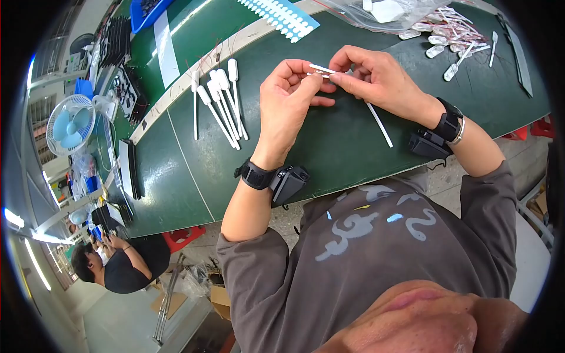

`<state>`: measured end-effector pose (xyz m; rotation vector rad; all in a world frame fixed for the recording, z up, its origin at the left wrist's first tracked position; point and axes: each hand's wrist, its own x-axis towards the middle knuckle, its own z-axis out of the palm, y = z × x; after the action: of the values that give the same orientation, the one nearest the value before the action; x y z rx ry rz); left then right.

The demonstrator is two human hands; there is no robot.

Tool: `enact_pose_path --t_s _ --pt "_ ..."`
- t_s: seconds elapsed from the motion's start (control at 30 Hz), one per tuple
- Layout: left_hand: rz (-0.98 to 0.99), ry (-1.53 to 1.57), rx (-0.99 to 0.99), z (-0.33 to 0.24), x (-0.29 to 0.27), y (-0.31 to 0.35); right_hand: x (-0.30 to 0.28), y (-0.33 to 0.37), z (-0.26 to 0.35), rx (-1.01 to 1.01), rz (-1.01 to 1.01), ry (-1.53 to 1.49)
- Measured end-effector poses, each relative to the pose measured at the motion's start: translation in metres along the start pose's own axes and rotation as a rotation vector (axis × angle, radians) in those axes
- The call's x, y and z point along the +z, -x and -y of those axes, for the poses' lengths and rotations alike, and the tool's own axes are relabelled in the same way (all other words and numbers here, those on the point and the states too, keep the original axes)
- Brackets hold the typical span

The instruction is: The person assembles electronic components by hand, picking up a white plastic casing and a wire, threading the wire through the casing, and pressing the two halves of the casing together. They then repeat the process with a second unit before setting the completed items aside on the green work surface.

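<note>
Both hands meet above the green table, fingers pinched round a small slim white plastic piece (323,69). My left hand (289,93) grips its left end between thumb and fingers. My right hand (388,77) pinches the other end. Fingers cover much of the piece, and its exact kind cannot be made out. A thin white stick (379,125) slants out from under my right hand; whether it is held or lies on the table is unclear. Left of my left hand lie several white paddle-headed sticks (220,106), side by side.
A heap of white parts with thin reddish wires (450,35) lies at the far right, near a clear plastic bag (388,15). A blue sheet of white stickers (282,17) is at the back. Farther left are a fan (72,122) and a seated person (120,265).
</note>
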<state>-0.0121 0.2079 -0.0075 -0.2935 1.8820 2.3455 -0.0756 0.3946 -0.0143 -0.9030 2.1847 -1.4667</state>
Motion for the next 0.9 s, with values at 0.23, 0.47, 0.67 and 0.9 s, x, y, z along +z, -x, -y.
enact_pose_path --t_s 0.23,0.47,0.67,0.9 --pt "0.021 -0.030 0.011 -0.001 0.002 0.001 0.000 0.002 0.002 0.056 0.001 -0.095" --pt "0.008 -0.060 0.039 0.003 0.002 0.003 0.001 0.002 0.004 0.052 0.010 -0.080" --pt "0.024 -0.070 0.046 0.002 0.002 0.002 0.000 0.003 0.011 0.144 0.025 -0.164" --pt "0.018 -0.092 0.049 0.002 0.000 0.002 -0.001 0.003 0.010 0.133 0.035 -0.154"
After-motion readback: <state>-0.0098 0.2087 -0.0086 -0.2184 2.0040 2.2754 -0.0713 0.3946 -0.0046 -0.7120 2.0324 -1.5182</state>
